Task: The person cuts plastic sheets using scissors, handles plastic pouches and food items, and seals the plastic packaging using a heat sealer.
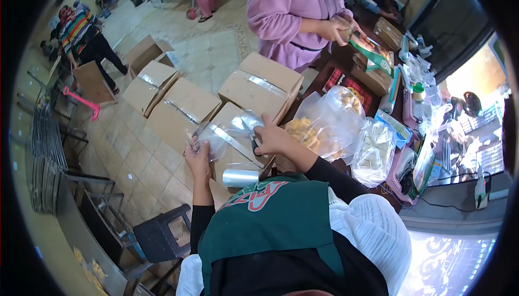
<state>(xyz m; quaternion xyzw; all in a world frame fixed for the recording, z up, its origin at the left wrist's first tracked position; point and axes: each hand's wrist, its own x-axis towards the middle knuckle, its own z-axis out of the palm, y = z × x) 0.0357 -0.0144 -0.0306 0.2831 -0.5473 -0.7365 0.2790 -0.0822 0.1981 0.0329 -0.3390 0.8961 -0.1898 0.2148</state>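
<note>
My left hand (198,158) pinches the edge of a clear plastic sheet or bag (217,143), which stretches toward my right hand. My right hand (274,138) is closed on a black-handled tool (254,145); its working end is hard to make out against the shiny plastic, so I cannot tell whether it is a knife or scissors. Both hands are above a taped cardboard box (230,117). Close to my body, below the hands, lies a roll of clear film or tape (240,178). Right of my right hand are clear bags of yellow food pieces (304,132).
More taped cartons (184,101) stand ahead. A person in a pink top (286,20) handles a green packet (373,52) across the dark table. A packet of white items (373,153) and a pink basket (403,161) lie right. A dark stool (159,234) stands left.
</note>
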